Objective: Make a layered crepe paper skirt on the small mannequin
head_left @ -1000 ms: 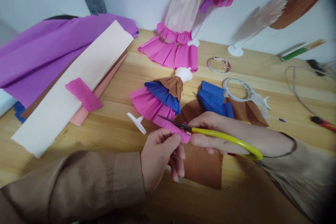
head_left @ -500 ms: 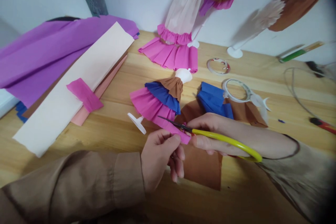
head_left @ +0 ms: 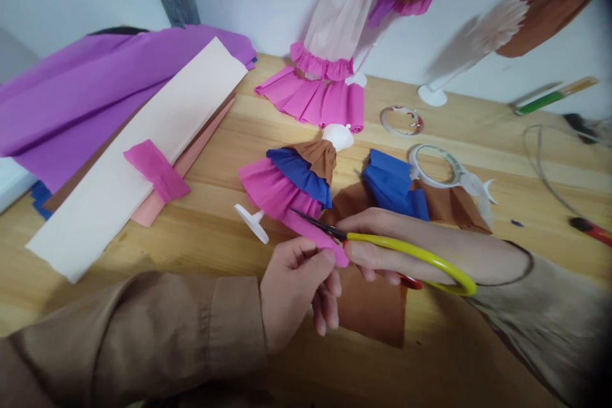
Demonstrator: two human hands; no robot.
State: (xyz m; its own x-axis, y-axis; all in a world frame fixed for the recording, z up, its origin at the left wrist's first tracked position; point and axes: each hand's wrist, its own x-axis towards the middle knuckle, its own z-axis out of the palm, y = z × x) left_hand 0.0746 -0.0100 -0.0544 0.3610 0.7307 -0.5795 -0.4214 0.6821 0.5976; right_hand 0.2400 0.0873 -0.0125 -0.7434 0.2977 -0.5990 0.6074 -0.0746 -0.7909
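My right hand is closed on yellow-handled scissors, whose dark blades point left along a pink crepe paper strip. My left hand pinches that strip near its lower right end, just below the blades. Directly beyond lies a small dress form on its side, with a white bodice and a tiered skirt of brown, blue and pink paper. Its white round base rests on the table to the left. The strip's upper end meets the pink tier; whether they are joined I cannot tell.
Purple paper, a long cream sheet and a pink piece lie left. Tape rolls, blue paper and brown paper lie right and below. Paper dresses stand against the wall.
The view has shifted slightly, so everything sits a little farther right. The scissors' red inner handle shows more below my right hand. Both hands keep their holds.
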